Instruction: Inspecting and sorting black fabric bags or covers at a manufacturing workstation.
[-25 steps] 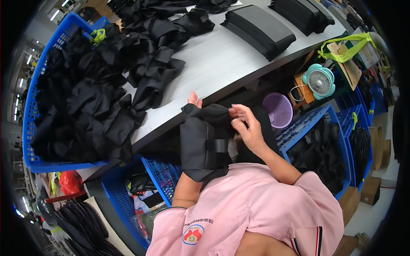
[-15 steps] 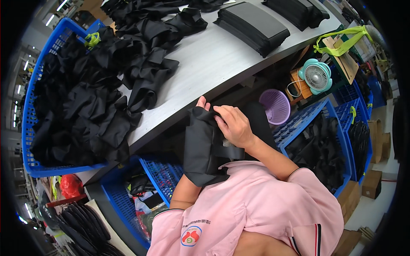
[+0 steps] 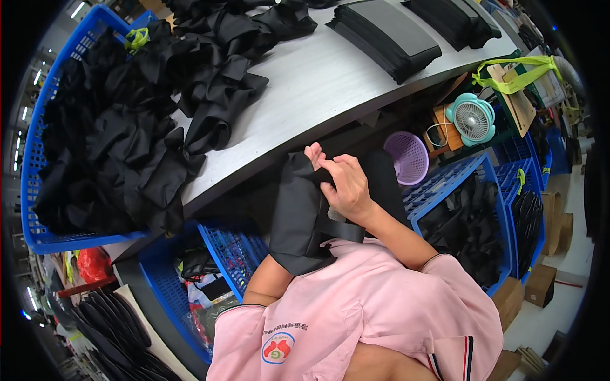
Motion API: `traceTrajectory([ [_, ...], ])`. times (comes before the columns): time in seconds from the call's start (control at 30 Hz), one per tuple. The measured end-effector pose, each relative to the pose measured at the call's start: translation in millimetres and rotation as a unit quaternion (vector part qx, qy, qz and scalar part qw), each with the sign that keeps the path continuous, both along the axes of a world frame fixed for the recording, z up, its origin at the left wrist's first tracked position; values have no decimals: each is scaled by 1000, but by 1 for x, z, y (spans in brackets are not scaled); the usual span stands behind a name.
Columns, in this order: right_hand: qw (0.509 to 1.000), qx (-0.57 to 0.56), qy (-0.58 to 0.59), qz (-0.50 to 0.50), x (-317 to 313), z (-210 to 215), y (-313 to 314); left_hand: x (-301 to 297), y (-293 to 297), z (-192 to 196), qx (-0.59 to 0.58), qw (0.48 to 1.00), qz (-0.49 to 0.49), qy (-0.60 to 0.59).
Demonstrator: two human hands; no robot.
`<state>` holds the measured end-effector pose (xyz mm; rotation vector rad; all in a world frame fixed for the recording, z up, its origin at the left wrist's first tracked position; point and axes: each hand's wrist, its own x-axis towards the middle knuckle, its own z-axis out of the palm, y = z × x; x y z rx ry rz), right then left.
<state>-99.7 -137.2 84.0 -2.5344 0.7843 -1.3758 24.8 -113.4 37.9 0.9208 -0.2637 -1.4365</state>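
Note:
I hold a black fabric piece [image 3: 298, 219] with a strap upright in front of my chest, just below the edge of the grey table [image 3: 318, 82]. My right hand [image 3: 346, 184] pinches its top edge from the front. Only the fingertips of my left hand [image 3: 313, 152] show above the fabric; the rest is hidden behind it. A heap of crumpled black fabric pieces [image 3: 210, 76] spreads over the table's left part. Two neat stacks of flat black pieces [image 3: 384, 35] lie at the far right of the table.
A big blue basket [image 3: 38, 235] full of black fabric stands at the left. Under the table are another blue basket [image 3: 222, 254], a purple basket [image 3: 408, 155], a small teal fan [image 3: 473, 117], and a blue crate [image 3: 457, 184] holding black pieces at the right.
The black piece has been folded narrower and turned. My right hand slid from its right side to its top edge. My left hand went behind the fabric.

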Motion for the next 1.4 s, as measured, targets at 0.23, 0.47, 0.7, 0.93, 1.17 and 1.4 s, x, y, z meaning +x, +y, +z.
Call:
traceTrajectory([
  [0.23, 784, 589, -194, 15, -42, 6, -31, 44, 62, 23, -130, 714, -80, -683],
  [0.47, 647, 704, -265, 121, -46, 1, -15, 45, 53, 55, -228, 671, -43, -704],
  [0.7, 657, 680, -303, 120, -41, 13, -39, 11, 56, 75, -219, 697, -112, -673],
  [0.93, 734, 602, -290, 120, -31, 48, -71, 8, 13, 95, -180, 724, -152, -648],
  [1.17, 925, 373, -11, 75, -22, 55, -33, 29, 23, 101, -72, 650, -250, -714],
  [1.4, 889, 415, 87, 171, -48, 47, -17, 33, 72, 45, 96, 907, -158, -378],
])
